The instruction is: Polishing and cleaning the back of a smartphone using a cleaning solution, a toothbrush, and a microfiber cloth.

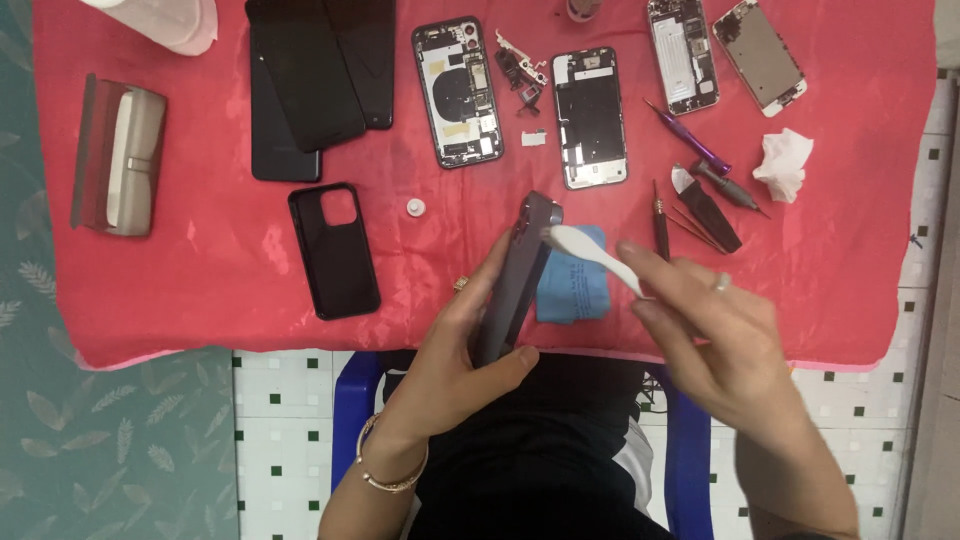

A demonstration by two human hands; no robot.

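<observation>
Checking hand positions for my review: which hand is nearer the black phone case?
Left. The left hand is just right of the black phone case; the right hand is farther right.

Our two bare hands, lightly jewelled

On our left hand (pixel 455 350) we wear a small gold-toned ring, and on that wrist a thin gold-toned bangle (pixel 392 470) doubled into two loops. Our right hand (pixel 715 335) carries one pale, silvery ring (pixel 721 283) on a finger. Both forearms are bare of sleeves, and below them we see our black clothing (pixel 540 450) with a sliver of white at its edge.
</observation>
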